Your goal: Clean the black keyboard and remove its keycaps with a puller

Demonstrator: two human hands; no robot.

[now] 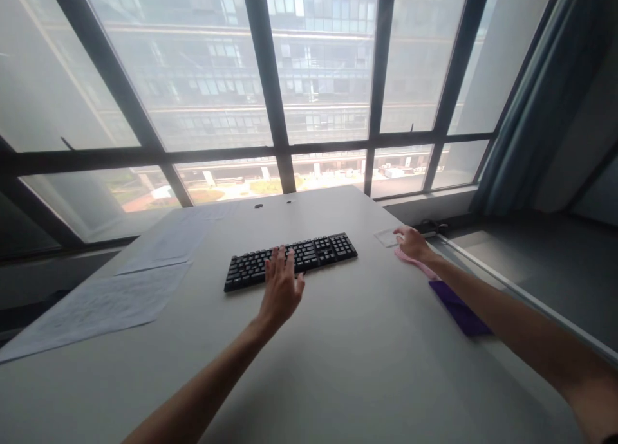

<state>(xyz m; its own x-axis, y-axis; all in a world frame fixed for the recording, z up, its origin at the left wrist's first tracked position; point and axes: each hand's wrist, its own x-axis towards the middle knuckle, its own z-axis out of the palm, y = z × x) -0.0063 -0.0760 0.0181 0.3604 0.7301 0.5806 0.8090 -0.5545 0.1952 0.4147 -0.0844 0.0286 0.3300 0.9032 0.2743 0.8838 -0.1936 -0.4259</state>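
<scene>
A black keyboard (309, 254) lies slightly slanted on the white table. My left hand (280, 283) rests on its front middle part, palm down, with the fingers stretched out over the keys. Further right, my right hand (411, 243) is at the table's right edge, its fingers curled and the thumb near the index finger. Its fingertips are at the edge of a pale, see-through flat packet (385, 238). Whatever may be between them is too small to make out. A pink cloth-like strip (415, 264) lies just below this hand. Under my right forearm is a purple flat item (458, 309), partly covered.
Printed paper sheets (111, 302) lie along the left side of the white table (309, 367). Two small round holes (259, 206) are near its far edge. Tall windows (323, 64) stand behind it, and a blue-grey curtain (531, 103) hangs at right. Dark cables (434, 225) lie beyond my right hand.
</scene>
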